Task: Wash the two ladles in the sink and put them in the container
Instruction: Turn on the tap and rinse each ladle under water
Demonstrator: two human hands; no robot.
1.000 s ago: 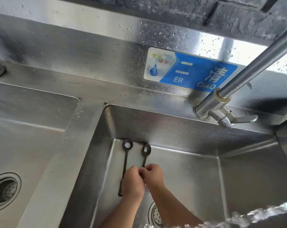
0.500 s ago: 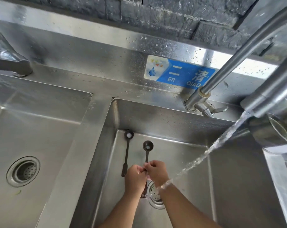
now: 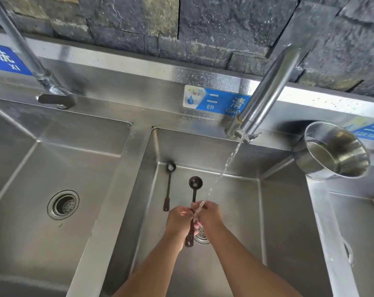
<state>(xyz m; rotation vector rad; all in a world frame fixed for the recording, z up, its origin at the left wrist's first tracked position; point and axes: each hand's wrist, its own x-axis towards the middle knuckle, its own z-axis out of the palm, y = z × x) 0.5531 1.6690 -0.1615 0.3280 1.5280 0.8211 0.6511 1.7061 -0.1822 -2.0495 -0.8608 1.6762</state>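
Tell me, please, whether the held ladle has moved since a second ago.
Yes. The held ladle has come away from the sink's back wall, toward the drain.

Dark ladles [image 3: 195,185], silvery steel sink [image 3: 231,151], blue-and-white sign [image 3: 216,100].

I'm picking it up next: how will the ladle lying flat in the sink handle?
That ladle looks thin and straight, so probably stiff and light. It lies flat on the sink floor beside running water, so it is likely slick and hard to pinch up.
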